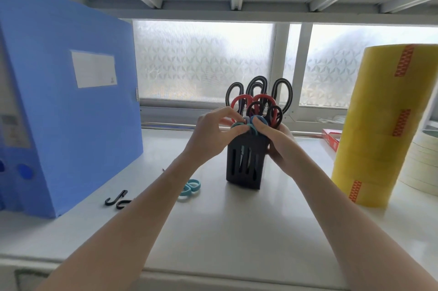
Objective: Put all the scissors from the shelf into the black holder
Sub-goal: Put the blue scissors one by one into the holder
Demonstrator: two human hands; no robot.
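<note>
My left hand [211, 133] pinches the teal scissors [244, 126] at the holder [245, 160], which my right hand [276, 141] grips; pushing against the crowded handles beside my fingertips may tip it.

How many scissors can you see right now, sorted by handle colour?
Counted by handles; blades are hidden in the holder.
Black scissors: 2, in holder
Red scissors: 1, in holder
Dark red-black scissors: 1, in holder
Blue scissors: 1, at the holder's mouth under both hands, left hand and right hand
Blue scissors on shelf: 1
Total: 6
</note>
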